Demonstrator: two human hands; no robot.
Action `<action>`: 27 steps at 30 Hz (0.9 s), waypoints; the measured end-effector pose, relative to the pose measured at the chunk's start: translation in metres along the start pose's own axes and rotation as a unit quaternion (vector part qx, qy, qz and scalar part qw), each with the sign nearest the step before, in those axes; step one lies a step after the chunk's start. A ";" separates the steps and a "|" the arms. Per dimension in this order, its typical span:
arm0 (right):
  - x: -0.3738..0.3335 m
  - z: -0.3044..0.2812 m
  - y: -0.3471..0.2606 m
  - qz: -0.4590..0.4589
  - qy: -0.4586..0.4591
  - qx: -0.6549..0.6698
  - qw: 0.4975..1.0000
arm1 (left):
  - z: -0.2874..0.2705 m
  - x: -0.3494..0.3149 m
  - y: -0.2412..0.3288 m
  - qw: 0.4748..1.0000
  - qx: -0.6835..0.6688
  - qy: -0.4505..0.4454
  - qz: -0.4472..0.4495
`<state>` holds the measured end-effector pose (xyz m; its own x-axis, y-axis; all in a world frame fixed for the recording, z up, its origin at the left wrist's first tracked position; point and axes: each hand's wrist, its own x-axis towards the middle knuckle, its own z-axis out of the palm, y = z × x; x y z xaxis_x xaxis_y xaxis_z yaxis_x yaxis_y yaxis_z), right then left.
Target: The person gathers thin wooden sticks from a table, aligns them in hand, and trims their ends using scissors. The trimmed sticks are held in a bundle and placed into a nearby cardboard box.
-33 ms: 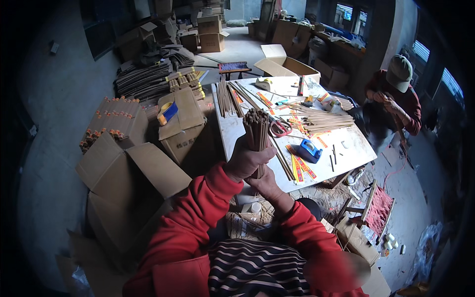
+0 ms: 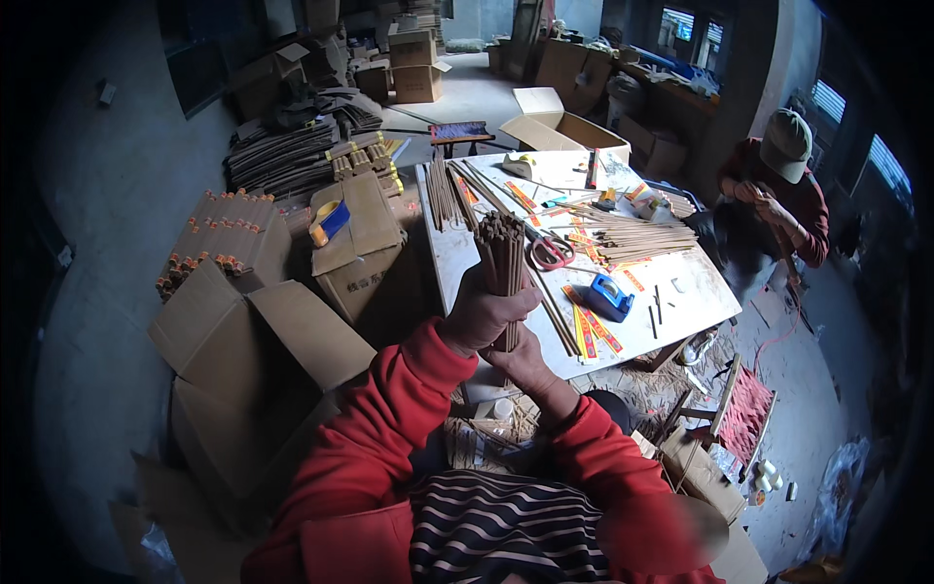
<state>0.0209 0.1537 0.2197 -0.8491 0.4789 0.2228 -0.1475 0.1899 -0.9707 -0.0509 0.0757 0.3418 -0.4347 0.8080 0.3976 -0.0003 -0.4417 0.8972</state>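
Observation:
A thick bundle of brown incense sticks [image 2: 502, 253] stands upright in front of me, over the near edge of the table. My left hand [image 2: 479, 313] is wrapped round its middle. Just below, my right hand [image 2: 526, 361] closes on the lower part, and the bottom of the bundle is mostly hidden by the hands. Behind the bundle on the white table [image 2: 671, 321] lie red-handled scissors [image 2: 553, 254], a blue tape dispenser [image 2: 610, 298] and red-and-yellow paper strips [image 2: 588, 331]. More loose sticks [image 2: 637, 237] are spread farther right.
Open cardboard boxes [image 2: 209, 341] stand at my left, near stacked wrapped bundles [image 2: 219, 238]. A tape roll [image 2: 330, 223] rests on another box. Across the table's right side a person [image 2: 778, 195] in a cap handles sticks. A low red woven stool [image 2: 745, 417] is at right.
The bundle's top has shifted very slightly left, together with my hands. Nothing else has visibly changed.

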 end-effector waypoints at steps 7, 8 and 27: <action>0.004 -0.012 -0.035 0.004 -0.060 0.039 0.997 | -0.005 0.002 -0.002 0.996 -0.048 -0.067 -0.042; 0.005 -0.010 -0.037 -0.038 -0.046 0.044 0.997 | -0.007 0.004 0.003 0.992 -0.059 -0.102 -0.036; 0.006 0.009 -0.008 -0.087 0.133 -0.044 0.986 | 0.000 0.001 0.016 0.985 0.090 0.039 0.141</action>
<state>0.0125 0.1473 0.2281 -0.6503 0.6374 0.4133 -0.2256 0.3575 -0.9063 -0.0510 0.0693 0.3560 -0.4627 0.6269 0.6268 0.2877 -0.5626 0.7751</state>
